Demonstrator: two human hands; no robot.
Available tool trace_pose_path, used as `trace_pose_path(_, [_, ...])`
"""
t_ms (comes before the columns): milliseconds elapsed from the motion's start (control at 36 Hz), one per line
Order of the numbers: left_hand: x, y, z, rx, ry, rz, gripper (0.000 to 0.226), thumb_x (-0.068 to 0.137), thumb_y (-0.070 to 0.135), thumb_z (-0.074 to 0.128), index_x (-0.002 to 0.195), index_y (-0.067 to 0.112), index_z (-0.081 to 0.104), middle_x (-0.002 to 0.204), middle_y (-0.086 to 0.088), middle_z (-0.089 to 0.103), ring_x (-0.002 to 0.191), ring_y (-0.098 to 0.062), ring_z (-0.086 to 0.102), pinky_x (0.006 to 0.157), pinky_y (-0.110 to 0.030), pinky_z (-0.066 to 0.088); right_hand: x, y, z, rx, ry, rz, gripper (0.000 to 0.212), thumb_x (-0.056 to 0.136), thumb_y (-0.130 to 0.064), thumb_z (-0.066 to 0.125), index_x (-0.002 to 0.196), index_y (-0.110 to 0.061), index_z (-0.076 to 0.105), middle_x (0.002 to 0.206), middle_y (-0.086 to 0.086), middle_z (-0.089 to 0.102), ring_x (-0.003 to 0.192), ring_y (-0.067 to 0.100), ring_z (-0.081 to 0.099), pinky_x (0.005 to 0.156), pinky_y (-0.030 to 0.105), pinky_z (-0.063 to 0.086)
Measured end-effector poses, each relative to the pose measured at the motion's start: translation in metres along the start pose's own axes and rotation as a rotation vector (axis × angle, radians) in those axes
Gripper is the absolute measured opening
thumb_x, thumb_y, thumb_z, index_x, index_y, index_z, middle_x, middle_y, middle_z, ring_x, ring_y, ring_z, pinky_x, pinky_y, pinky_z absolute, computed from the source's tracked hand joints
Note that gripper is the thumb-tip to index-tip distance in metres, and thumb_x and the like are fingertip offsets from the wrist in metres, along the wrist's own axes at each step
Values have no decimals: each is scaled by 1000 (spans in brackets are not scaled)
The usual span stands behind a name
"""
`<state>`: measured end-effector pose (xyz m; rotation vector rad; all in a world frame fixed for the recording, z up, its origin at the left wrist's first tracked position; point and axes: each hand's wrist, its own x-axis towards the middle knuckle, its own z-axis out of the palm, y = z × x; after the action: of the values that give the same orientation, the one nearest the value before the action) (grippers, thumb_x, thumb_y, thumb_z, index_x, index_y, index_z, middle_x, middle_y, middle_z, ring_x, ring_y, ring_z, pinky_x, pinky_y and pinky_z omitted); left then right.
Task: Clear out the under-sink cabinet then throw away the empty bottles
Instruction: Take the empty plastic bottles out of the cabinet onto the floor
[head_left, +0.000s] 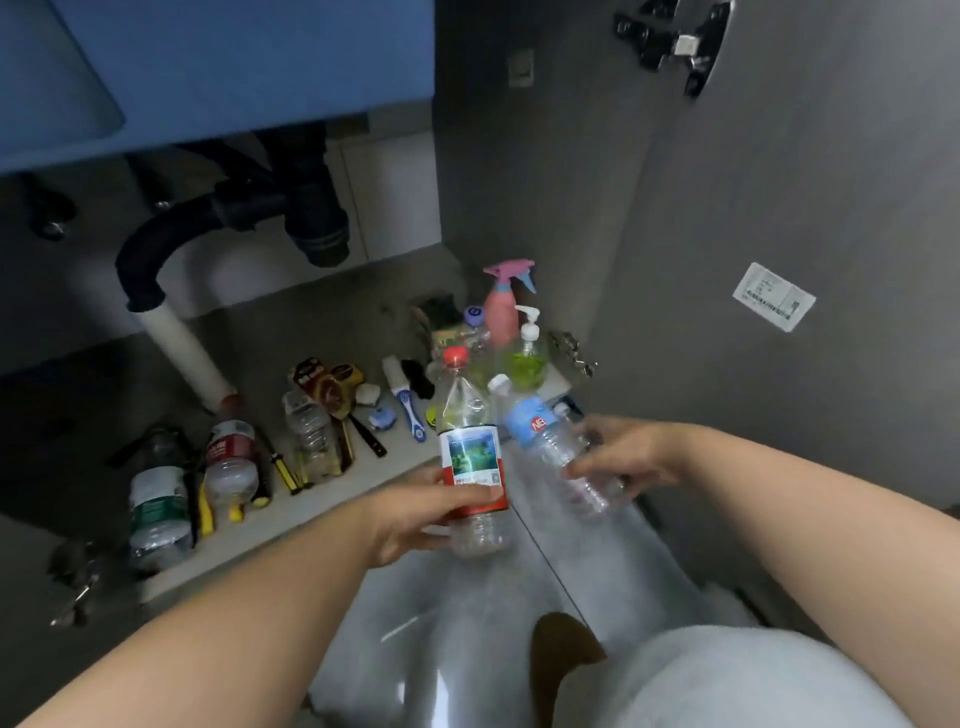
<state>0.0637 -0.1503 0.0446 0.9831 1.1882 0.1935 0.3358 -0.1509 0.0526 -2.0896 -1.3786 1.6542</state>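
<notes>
With left hand (415, 512) gripping the red-cap bottle (470, 452) and right hand (621, 452) the blue-label bottle (553, 441) at 12 o'clock outside the cabinet (332, 332), clear-out looks midway; next, bin both, more bottles (228, 457) at 9.

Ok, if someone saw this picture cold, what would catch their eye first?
First, the two clear plastic bottles held up in the middle: the left hand grips a red-capped bottle with a red label, and the right hand holds a blue-labelled bottle tilted beside it. Behind them, a pink spray bottle stands out at the right rear of the cluttered cabinet floor, with the black drain pipe hanging above at the left.
</notes>
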Motion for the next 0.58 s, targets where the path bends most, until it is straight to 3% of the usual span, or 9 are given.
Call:
trace_pose_path(111, [23, -46, 17, -17, 49, -124, 44, 79, 34, 84, 119, 24, 68, 110, 0, 77, 107, -19, 70, 89, -35, 56, 28, 71, 24, -91, 152, 120, 26, 82, -23, 79, 88, -24, 54, 82, -1, 59, 66, 11, 56, 45, 15, 43])
trace_pose_path(222, [47, -92, 32, -22, 69, -251, 43, 77, 33, 87, 114, 18, 72, 105, -6, 78, 98, -20, 73, 69, -28, 59, 61, 112, 59, -158, 313, 144, 61, 78, -37, 82, 125, -14, 50, 116, 7, 62, 93, 19, 58, 72, 23, 42])
trace_pose_path(278, [60, -107, 37, -21, 79, -265, 42, 76, 27, 88, 113, 14, 72, 102, -10, 78, 90, -21, 74, 66, -29, 59, 76, 116, 69, -182, 361, 128, 70, 79, -40, 80, 134, -12, 47, 123, 11, 62, 104, 24, 60, 79, 23, 43])
trace_pose_path(333, [75, -117, 41, -5, 111, -242, 44, 75, 23, 89, 114, 12, 72, 102, -14, 77, 91, -25, 75, 70, -37, 62, 92, 114, 78, -190, 394, 120, 68, 79, -42, 78, 135, -14, 49, 126, 13, 58, 112, 29, 60, 91, 32, 51])
trace_pose_path(417, [100, -124, 47, 6, 190, -220, 59, 73, 25, 91, 123, 9, 64, 109, -14, 74, 98, -30, 73, 85, -55, 60, 114, 109, 87, -316, 449, 110, 67, 81, -45, 73, 136, -17, 47, 131, 12, 51, 117, 29, 54, 94, 40, 53])
trace_pose_path(583, [153, -130, 54, -21, 271, -205, 63, 76, 29, 88, 128, 11, 58, 113, -12, 72, 100, -29, 71, 82, -51, 62, 155, 112, 94, -580, 534, 84, 73, 86, -49, 65, 142, -11, 37, 148, 12, 39, 134, 31, 40, 97, 42, 49])
